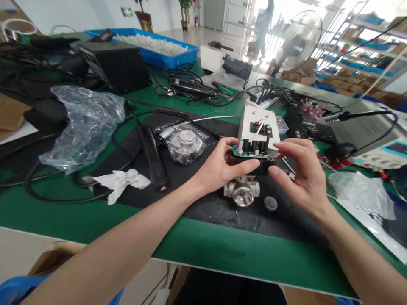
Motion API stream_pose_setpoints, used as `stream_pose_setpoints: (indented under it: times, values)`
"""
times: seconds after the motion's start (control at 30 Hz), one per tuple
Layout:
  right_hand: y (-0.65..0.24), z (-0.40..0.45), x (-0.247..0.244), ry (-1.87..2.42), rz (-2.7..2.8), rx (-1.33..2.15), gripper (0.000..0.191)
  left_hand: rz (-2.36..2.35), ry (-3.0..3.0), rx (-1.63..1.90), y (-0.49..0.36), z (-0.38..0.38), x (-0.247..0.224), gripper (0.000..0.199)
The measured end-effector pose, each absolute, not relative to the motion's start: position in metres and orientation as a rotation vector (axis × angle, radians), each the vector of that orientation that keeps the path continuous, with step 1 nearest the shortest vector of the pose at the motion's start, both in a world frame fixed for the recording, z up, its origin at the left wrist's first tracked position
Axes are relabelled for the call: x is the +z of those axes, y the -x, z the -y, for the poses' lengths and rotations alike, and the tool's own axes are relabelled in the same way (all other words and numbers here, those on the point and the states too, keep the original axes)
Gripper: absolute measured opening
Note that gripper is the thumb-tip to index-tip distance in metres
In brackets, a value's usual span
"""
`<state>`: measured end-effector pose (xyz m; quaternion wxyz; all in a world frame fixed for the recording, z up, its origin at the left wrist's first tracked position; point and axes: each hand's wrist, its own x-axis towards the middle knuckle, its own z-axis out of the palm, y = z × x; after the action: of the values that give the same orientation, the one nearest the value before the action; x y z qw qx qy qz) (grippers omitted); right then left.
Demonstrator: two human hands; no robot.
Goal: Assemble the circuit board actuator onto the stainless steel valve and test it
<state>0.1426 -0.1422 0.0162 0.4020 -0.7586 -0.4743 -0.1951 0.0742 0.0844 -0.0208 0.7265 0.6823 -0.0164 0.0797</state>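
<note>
A metal valve with round threaded openings stands on the black mat, and a black housing sits on top of it. A green circuit board with upright components lies at the top of the housing. My left hand grips the housing's left side, thumb along its front. At the right side, my right hand is held with thumb and fingers apart and nothing between them. A small grey round cap lies on the mat to the right of the valve.
Behind the board stands a white box with switches. Left of my hands lie a plastic-wrapped metal part, a black handheld tool and crumpled tissue. A bench instrument stands right. Cables and a blue tray are farther back.
</note>
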Motion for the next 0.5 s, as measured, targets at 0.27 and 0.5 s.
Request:
stream_pose_setpoints:
  times: [0.27, 0.5]
  values:
    - [-0.138, 0.137, 0.008, 1.931, 1.201, -0.296, 0.053, 0.026, -1.509, 0.180, -0.076, -0.083, -0.020, 0.080]
    - [-0.132, 0.138, 0.002, 1.824, 1.033, -0.116, 0.051, 0.030, -1.534, 0.189, -0.075, -0.083, -0.020, 0.083]
